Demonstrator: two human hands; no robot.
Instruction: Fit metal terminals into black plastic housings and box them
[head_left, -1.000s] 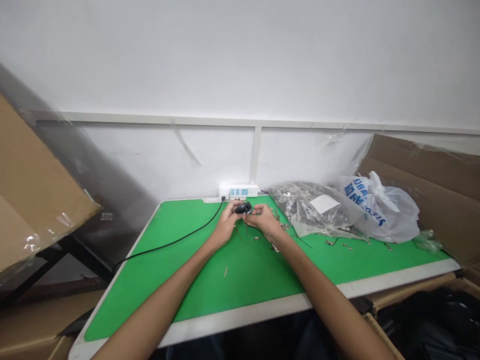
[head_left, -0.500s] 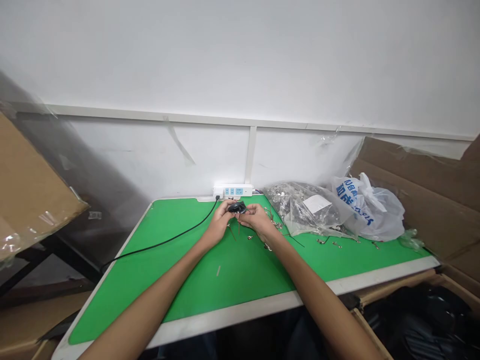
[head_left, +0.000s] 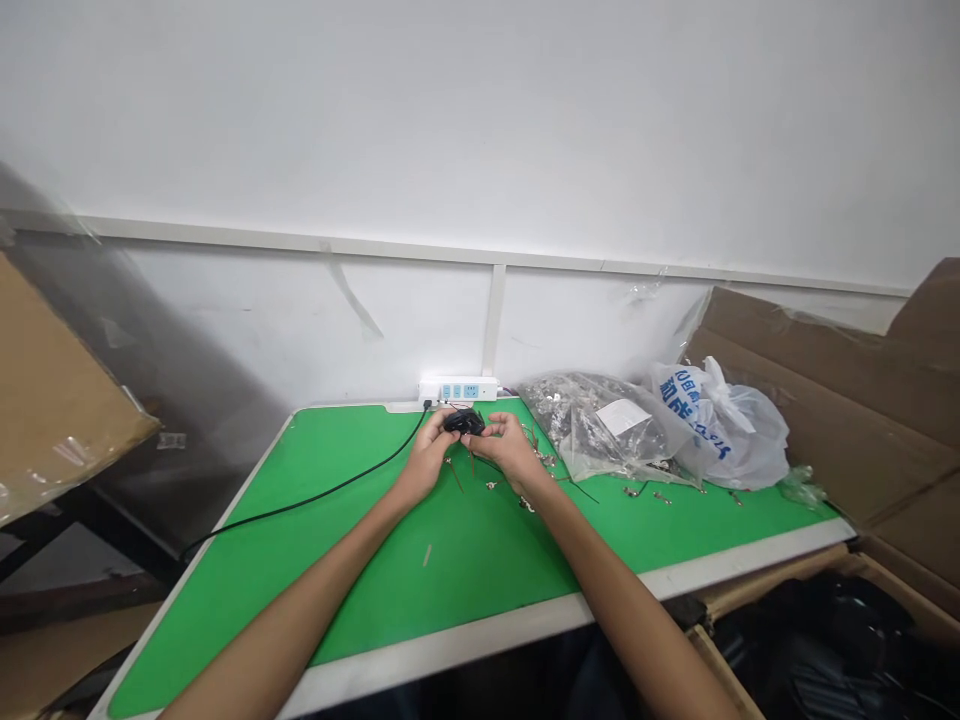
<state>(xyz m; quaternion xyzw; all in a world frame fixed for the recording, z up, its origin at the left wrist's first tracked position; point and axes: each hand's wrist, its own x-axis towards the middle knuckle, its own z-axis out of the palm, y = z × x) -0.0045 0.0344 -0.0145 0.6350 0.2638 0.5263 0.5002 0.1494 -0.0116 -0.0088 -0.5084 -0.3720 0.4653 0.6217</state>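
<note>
1. White wall across the back with a pale ledge along it. Left cardboard and right cardboard leaning in under plastic film.
2. Green mat over a white table, running from the near rim right up to the wall.
3. Over on the right of the mat, a white plastic bag with blue print. Touching it, a clear bag stuffed with metal parts.
4. Black cable snaking from the left table edge up to the power strip against the wall.
5. Both arms stretched out front, left hand and right hand meeting just short of the power strip, raised a little off the mat.
6. And there, pinched between them, a small black part, gripped by left fingertips on one side and right fingertips on the other. Thin leads dangling below it toward the mat.
7. Loose metal bits scattered to the right of the hands, and one small stick lying alone nearer the body.
8. Trouble spots, by judgement only:
   - Leads snagging on the bits underneath, or kinking under a careless twist of the fingers.
   - Small black part slipping from a fingertip-only pinch and vanishing among the scraps.
   - Black cable close on the left, easy to hook with a wrist.
</note>
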